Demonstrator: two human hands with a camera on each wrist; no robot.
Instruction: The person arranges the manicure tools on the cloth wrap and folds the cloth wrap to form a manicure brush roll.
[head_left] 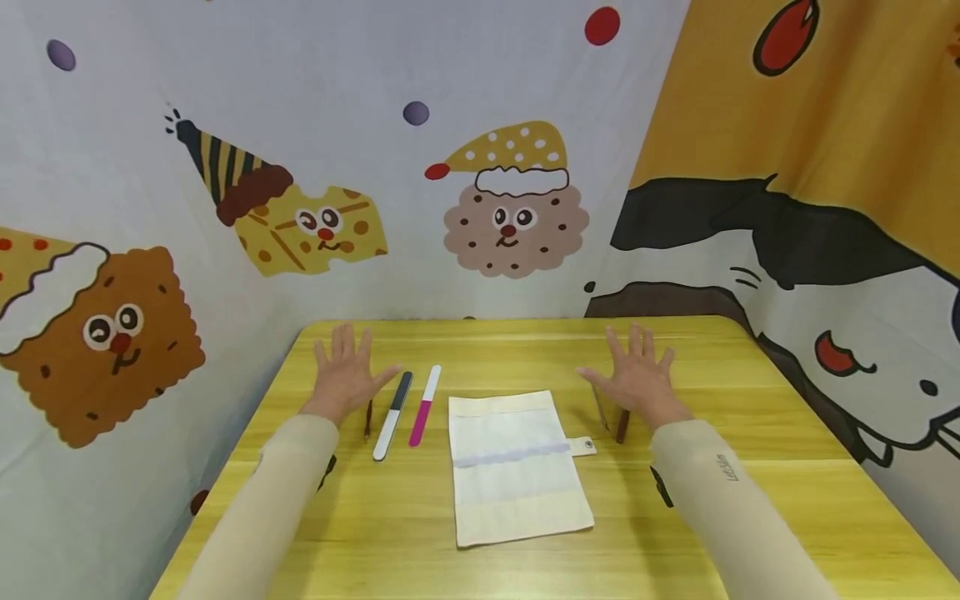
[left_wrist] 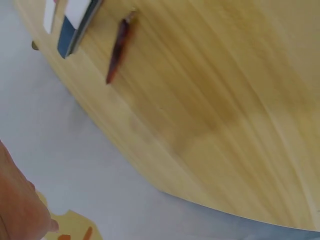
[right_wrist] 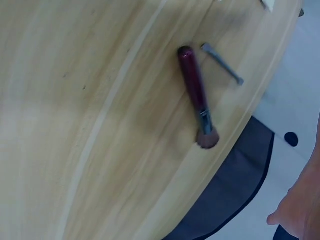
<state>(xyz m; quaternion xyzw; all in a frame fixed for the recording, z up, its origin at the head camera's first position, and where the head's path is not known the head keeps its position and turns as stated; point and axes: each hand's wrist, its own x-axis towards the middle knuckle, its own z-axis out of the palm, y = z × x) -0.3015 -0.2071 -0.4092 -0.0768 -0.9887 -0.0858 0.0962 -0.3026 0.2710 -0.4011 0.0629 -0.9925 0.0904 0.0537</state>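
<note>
My left hand [head_left: 345,379] is held over the left side of the table with its fingers spread, holding nothing. Close by lie a small slender dark-red tool [left_wrist: 118,47], a black-and-white nail file [head_left: 393,417] and a white-and-pink nail file [head_left: 426,407]. Over on the right, my right hand [head_left: 636,379] also has its fingers spread and holds nothing. Below it are a makeup brush [right_wrist: 194,85] with a dark-red handle and a thin metallic stick [right_wrist: 222,64]. Between the hands an unfolded cream cloth pouch [head_left: 517,475] lies flat, its snap tab [head_left: 585,447] pointing right.
A yellow wood-grain table [head_left: 495,350] with rounded far corners carries everything. Directly behind it hangs a cartoon-printed cloth [head_left: 337,75], which also runs along both sides.
</note>
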